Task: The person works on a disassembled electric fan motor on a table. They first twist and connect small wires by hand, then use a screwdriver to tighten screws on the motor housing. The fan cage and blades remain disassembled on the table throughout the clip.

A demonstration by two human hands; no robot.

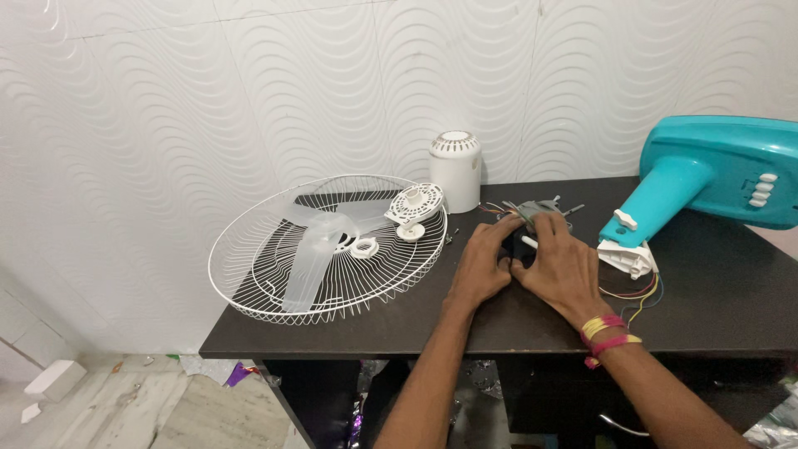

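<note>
Lighting: bright, even, diffuse from above; we note soft glare on the wavy white wall (pixel 249 83) and faint sheen on the dark table (pixel 532 324). Shadows: weak, short (under both hands). Focus: sharp centrally; slight wide-angle bowing at the edges; floor dimmer
</note>
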